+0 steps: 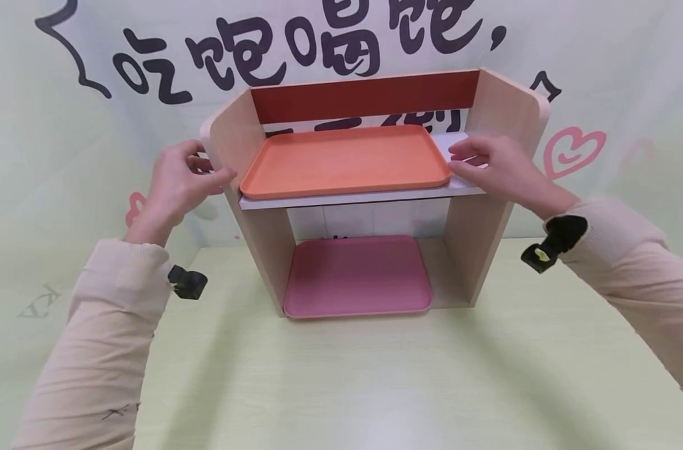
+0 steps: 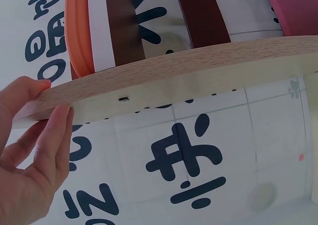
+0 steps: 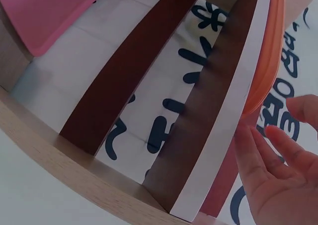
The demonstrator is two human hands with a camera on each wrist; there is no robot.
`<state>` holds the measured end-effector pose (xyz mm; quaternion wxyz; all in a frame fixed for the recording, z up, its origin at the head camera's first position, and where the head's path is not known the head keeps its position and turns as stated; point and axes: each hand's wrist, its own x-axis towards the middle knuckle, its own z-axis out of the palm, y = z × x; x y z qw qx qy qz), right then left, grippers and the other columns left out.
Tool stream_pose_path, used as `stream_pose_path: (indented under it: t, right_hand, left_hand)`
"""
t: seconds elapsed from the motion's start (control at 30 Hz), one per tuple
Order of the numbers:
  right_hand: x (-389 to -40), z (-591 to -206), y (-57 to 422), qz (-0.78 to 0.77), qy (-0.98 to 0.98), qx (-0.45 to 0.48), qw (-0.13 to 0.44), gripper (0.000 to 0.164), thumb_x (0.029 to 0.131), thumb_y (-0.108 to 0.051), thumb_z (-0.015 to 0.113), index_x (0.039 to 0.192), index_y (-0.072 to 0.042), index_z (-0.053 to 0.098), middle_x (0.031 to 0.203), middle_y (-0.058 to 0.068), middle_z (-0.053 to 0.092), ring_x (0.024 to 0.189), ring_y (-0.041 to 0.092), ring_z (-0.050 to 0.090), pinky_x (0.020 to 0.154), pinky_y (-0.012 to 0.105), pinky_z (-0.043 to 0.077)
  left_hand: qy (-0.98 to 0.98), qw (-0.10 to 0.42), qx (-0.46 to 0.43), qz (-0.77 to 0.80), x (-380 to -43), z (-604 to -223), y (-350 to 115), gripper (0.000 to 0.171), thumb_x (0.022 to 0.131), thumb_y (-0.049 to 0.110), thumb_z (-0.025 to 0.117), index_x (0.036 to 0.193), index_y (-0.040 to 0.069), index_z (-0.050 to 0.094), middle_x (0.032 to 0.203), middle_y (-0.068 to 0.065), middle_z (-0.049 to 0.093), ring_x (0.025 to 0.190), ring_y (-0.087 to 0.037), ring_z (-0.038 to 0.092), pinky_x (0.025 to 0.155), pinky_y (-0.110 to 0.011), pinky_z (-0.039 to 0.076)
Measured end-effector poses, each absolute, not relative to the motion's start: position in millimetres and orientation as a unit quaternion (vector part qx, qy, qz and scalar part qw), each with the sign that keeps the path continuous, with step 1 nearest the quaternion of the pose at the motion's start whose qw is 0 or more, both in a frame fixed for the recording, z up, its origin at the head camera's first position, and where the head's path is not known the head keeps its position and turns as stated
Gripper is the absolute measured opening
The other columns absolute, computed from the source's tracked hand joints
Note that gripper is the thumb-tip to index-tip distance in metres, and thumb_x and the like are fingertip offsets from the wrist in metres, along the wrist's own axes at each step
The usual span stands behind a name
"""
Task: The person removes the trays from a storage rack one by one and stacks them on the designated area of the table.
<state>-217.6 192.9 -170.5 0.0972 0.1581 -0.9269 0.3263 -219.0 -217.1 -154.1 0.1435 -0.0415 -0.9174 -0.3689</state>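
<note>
A person is working at a wooden shelf unit (image 1: 369,187) standing on a pale green desk (image 1: 375,375), with an orange tray (image 1: 346,161) lying on the upper board between the two hands and a pink tray (image 1: 357,275) resting below them in the lower bay. The left hand (image 1: 175,181) is hovering at the unit's left side panel, fingers loosely spread and holding nothing, fingertips touching the panel edge. The right hand (image 1: 490,164) is reaching in beside the orange tray's right rim, fingers relaxed and empty. Judging by this, a level two-sided grip on the rims would serve best.
</note>
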Motion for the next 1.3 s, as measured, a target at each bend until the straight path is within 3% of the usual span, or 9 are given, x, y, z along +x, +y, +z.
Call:
stream_pose_path:
  t: [0.1,0.3,0.73,1.1,1.3]
  right_hand:
    - [-227.6,-168.2,191.8,0.322,-0.931,0.154,0.073,0.043,0.086,-0.026,0.055,0.121,-0.001,0.051,0.112,0.019,0.055,0.099,0.031,0.051,0.082,0.038,0.045]
    - [-242.5,-166.4,190.8,0.338,-0.932,0.128,0.032,0.044,0.085,-0.023,0.058,0.12,0.002,0.051,0.101,0.019,0.058,0.079,0.022,0.057,0.062,0.019,0.045]
    - [-251.5,-165.7,184.0,0.363,-0.929,0.075,-0.013,0.045,0.083,-0.024,0.061,0.121,-0.001,0.053,0.102,0.015,0.06,0.08,0.021,0.059,0.068,0.018,0.045]
    - [-241.0,-163.3,186.5,0.377,-0.922,0.088,-0.014,0.044,0.081,-0.023,0.063,0.117,0.001,0.056,0.098,0.013,0.061,0.076,0.018,0.06,0.068,0.017,0.048]
    - [-229.8,-163.1,186.4,0.381,-0.92,0.089,-0.02,0.047,0.082,-0.024,0.063,0.119,0.002,0.053,0.101,0.016,0.061,0.082,0.021,0.063,0.078,0.027,0.047]
  left_hand:
    - [-0.917,0.141,-0.041,-0.37,-219.0,-154.7,-217.9,0.057,0.079,0.033,0.064,0.124,0.004,0.045,0.103,-0.017,0.053,0.062,-0.006,0.058,0.057,-0.016,0.047]
    - [-0.914,0.142,-0.045,-0.377,-219.5,-157.0,-218.8,0.057,0.079,0.032,0.064,0.123,0.004,0.044,0.102,-0.016,0.053,0.061,-0.004,0.057,0.057,-0.016,0.047]
    - [-0.914,0.141,-0.046,-0.379,-217.4,-157.2,-219.2,0.055,0.078,0.033,0.064,0.123,0.006,0.046,0.099,-0.014,0.053,0.062,-0.005,0.057,0.057,-0.016,0.046]
    - [-0.913,0.14,-0.044,-0.38,-217.3,-156.1,-218.6,0.055,0.078,0.034,0.064,0.123,0.007,0.046,0.102,-0.014,0.053,0.07,-0.01,0.055,0.057,-0.017,0.046]
    - [-0.917,0.138,-0.034,-0.373,-216.5,-155.5,-218.7,0.054,0.079,0.035,0.063,0.122,0.007,0.046,0.103,-0.013,0.053,0.075,-0.015,0.057,0.061,-0.02,0.048]
